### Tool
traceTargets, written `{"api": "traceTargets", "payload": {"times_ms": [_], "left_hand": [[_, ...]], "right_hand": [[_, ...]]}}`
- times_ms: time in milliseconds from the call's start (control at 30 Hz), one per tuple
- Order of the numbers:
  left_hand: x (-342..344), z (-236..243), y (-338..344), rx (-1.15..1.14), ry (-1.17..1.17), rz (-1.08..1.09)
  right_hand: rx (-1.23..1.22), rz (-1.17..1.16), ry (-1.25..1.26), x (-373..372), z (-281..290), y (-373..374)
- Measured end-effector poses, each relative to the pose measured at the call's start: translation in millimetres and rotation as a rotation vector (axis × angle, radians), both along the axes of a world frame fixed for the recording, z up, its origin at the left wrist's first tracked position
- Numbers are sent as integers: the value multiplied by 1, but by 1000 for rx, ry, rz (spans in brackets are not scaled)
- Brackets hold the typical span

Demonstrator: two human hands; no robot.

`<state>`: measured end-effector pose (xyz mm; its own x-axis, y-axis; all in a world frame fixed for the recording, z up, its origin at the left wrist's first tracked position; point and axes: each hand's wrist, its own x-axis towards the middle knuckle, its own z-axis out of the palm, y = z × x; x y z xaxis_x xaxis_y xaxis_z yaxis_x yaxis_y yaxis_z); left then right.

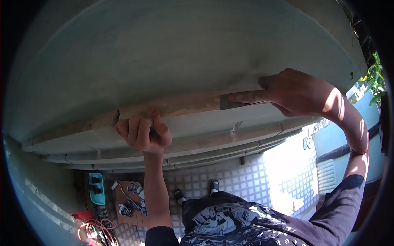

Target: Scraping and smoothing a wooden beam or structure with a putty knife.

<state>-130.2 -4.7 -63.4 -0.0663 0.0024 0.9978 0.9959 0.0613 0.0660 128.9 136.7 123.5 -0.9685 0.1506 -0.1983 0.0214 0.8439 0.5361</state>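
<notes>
Overhead runs a long brownish ledge [193,107] along a broad pale panel [164,49]. My right hand [301,92] is closed round a flat grey scraper [226,102], its forefinger stretched along the blade. The blade lies against the ledge; any handle is hidden in my hand. Further left, my left hand [141,133] is raised to the same ledge with its fingers curled and its thumb up. Something dark shows between thumb and fingers, too shaded to name. Patchy lighter material covers the ledge between my hands.
Several parallel ledges [205,143] lie beyond. Below, on a tiled floor [246,180], are a turquoise tray [97,188] with dark items, a brown board [133,219] with crumpled cloth or paper [135,187], and a pinkish hose [100,225]. Green leaves [374,78] show at the right.
</notes>
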Motion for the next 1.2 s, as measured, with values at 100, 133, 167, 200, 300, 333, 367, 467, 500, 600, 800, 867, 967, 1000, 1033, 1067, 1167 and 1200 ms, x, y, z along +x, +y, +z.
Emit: {"api": "traceTargets", "payload": {"times_ms": [100, 133, 167, 200, 300, 333, 367, 467, 500, 600, 800, 867, 967, 1000, 1033, 1067, 1167, 1200], "left_hand": [[2, 2, -2, -8, 9, 13], [2, 2, -1, 4, 8, 24], [1, 3, 1, 2, 10, 21], [2, 3, 4, 23, 2, 18], [0, -1, 3, 25, -13, 2], [-1, -3, 2, 6, -20, -1], [-1, -2, 2, 5, -14, -6], [2, 1, 1, 11, -14, -14], [1, 1, -1, 2, -1, -19], [-1, 0, 3, 7, 24, -34], [3, 2, 1, 4, -29, 2], [1, 1, 3, 3, -34, -2], [-1, 0, 1, 4, -9, -10], [1, 0, 1, -8, 0, -23], [1, 1, 2, -20, 13, -38], [1, 2, 1, -21, 14, -37], [0, 1, 0, -27, 18, -25], [-3, 0, -1, -33, 28, -29]], "right_hand": [[-2, 143, 144, 12, -11, 6], [-3, 140, 146, 9, -9, 3], [-48, 45, 53, 5, -7, 2], [-93, -50, -39, -1, -4, -1], [-135, -223, -162, -15, 2, -8], [-136, -222, -162, -9, -2, -3], [-136, -100, -49, 0, -8, 1], [-164, -68, 0, 0, -7, 1], [-193, -150, -70, -5, -4, -2], [-314, -232, -46, -11, -7, -6], [-114, 37, 87, -3, -12, -5], [-237, -7, 101, -16, -19, -4], [-247, 7, 123, -7, -17, -9], [-133, 57, 136, 0, -16, -11], [-134, 59, 137, 3, -16, -9], [-138, 95, 162, 4, -17, -6], [-275, -41, 103, -14, -17, -7], [-401, -210, 18, -20, -16, -9]]}}
